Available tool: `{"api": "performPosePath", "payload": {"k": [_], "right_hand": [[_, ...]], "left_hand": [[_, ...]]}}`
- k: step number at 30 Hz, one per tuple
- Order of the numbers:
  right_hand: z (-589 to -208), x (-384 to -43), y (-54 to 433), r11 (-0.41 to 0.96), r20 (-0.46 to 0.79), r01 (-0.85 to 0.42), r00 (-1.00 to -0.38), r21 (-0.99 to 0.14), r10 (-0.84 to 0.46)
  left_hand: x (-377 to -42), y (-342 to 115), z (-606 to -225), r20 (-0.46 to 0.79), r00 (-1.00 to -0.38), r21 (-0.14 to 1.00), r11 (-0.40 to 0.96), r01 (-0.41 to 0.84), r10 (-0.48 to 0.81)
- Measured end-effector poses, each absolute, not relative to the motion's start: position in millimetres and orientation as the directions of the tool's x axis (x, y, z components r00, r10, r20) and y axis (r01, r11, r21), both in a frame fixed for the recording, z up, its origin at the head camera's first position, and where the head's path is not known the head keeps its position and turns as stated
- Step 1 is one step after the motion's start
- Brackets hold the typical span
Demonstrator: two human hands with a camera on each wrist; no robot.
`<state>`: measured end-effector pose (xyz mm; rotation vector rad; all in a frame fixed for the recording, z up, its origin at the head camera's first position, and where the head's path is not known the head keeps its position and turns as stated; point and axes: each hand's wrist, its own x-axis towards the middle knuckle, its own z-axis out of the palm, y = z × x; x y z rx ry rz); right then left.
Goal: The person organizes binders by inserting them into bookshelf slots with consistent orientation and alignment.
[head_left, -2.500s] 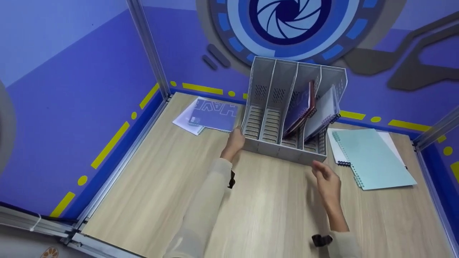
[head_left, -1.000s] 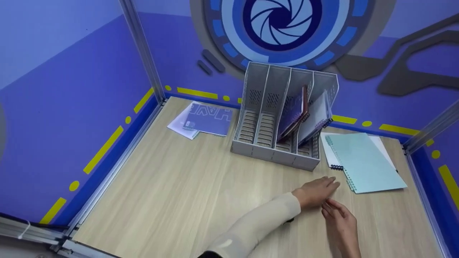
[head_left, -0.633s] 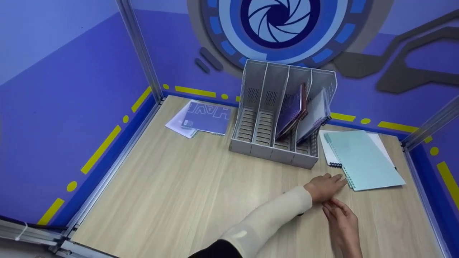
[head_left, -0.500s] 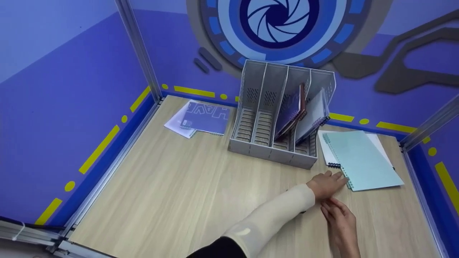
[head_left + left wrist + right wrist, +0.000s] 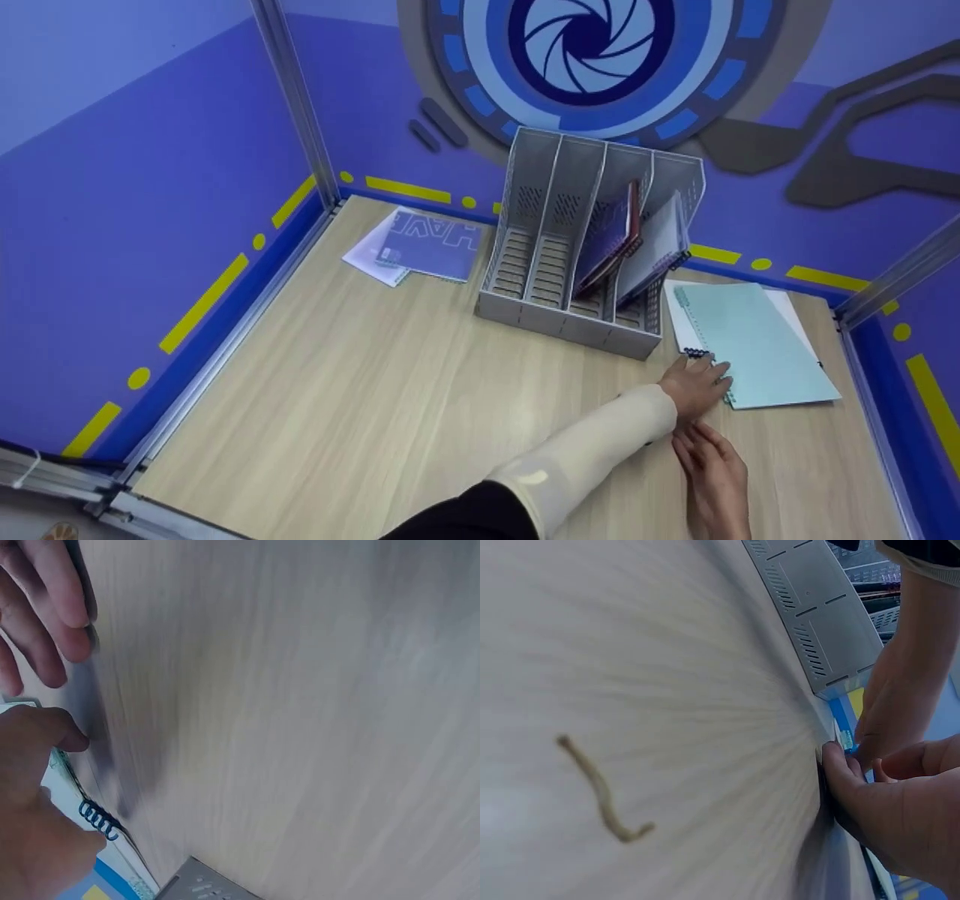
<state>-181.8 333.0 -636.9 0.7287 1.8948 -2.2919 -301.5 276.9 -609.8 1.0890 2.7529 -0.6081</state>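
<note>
My left hand reaches across to the right, its fingers extended, with the fingertips at the ring-bound edge of a mint green notebook. Underneath that notebook lies a white one with black coil binding, partly covered. Just in front of my left wrist is my right hand, fingers loosely bent and nothing visible in them. The right wrist view has both hands close together, the right hand low beside the table. Fingers of both hands show at the left edge of the left wrist view, near the black coil.
A grey four-slot file organizer stands at the back, with purple-and-red notebooks and pale notebooks leaning in its right slots. Left of it, a purple notebook overlaps a lilac one. Walls border the wooden table.
My left hand has left the organizer's left side and crossed over to the notebooks on the right. My right hand has dropped from the organizer's front corner toward the table's front.
</note>
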Motion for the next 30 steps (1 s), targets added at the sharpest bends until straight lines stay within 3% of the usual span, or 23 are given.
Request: {"api": "performPosePath", "payload": {"k": [14, 20, 25, 30], "right_hand": [[-633.2, -183.4, 337.3, -0.278, -0.418, 0.349, -0.875, -0.895, 0.246], [-634.7, -184.0, 335.4, -0.267, -0.402, 0.340, -0.887, -0.902, 0.229], [-637.2, -184.3, 335.1, -0.270, -0.386, 0.324, -0.895, -0.907, 0.222], [-638.4, -188.4, 338.7, -0.320, -0.387, 0.306, -0.892, -0.897, 0.234]], "left_hand": [[-311.5, 290.6, -612.3, -0.189, -0.652, -0.234, 0.612, 0.756, 0.734], [-311.2, 293.6, -614.1, -0.174, -0.574, -0.293, 0.515, 0.806, 0.800], [-307.5, 293.5, -614.5, -0.155, -0.471, -0.370, 0.391, 0.843, 0.868], [-304.3, 296.9, -612.3, -0.142, -0.419, -0.268, 0.373, 0.888, 0.897]]}}
